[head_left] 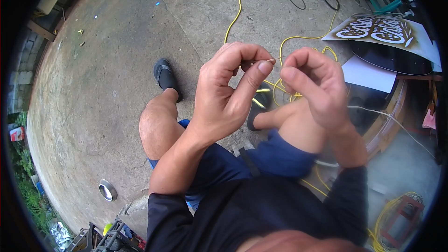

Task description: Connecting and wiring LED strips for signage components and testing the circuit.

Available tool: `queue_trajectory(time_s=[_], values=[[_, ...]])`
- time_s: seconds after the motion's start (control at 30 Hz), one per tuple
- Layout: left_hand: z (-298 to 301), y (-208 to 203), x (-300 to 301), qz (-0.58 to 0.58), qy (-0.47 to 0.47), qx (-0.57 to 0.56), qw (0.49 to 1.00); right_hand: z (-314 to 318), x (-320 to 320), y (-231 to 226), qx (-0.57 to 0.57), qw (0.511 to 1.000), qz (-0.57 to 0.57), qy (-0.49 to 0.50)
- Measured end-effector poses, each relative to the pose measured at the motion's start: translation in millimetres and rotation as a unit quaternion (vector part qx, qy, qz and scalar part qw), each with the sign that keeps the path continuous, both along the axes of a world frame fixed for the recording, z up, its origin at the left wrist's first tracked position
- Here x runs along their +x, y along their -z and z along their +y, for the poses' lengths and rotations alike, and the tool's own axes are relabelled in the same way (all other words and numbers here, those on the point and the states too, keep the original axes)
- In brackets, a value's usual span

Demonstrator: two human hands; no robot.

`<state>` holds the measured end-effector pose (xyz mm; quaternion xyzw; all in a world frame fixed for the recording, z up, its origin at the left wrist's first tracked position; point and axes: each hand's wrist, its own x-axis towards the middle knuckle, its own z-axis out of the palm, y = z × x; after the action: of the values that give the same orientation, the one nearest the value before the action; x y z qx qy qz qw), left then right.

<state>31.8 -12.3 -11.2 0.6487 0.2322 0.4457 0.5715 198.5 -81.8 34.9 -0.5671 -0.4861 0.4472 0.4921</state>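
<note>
My left hand is closed in a pinch, thumb against the curled index finger. A thin copper-coloured wire sticks out from its fingertips toward the right. Close beside it, my right hand has its fingers curled in toward the thumb. The wire's end comes near the right index fingertip; whether those fingers grip it is hidden. Both hands are raised over my lap, above the concrete floor, with my knees apart beneath them.
A yellow cord runs along the floor and coils behind my right hand. To the right lie a stencilled sign panel and a white sheet. A teal stool stands far right. A metal bowl sits at lower left.
</note>
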Motion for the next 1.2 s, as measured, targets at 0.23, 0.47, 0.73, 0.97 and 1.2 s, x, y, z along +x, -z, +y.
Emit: queue_trajectory(time_s=[0.23,0.47,0.73,0.97,1.2], values=[[-1.0,-4.8,-3.4,-0.035,0.045,-0.148,0.987,-2.2,8.0,9.7,0.301,0.898,-0.316,0.051],[-3.8,-7.3,-0.4,-0.071,0.069,-0.221,0.97,1.8,17.7,13.4,0.494,0.611,-0.618,-0.007],[-3.0,-3.0,2.6,-0.01,0.014,-0.081,0.997,11.7,22.0,20.2,0.466,0.666,-0.583,-0.011],[8.9,-2.0,-0.5,0.061,-0.113,0.35,0.928,-0.8,1.2,14.0,0.18,0.962,-0.207,-0.003],[-3.1,-5.7,-0.2,-0.07,0.005,-0.108,0.992,-4.1,7.3,22.3,0.178,0.982,-0.069,0.007]])
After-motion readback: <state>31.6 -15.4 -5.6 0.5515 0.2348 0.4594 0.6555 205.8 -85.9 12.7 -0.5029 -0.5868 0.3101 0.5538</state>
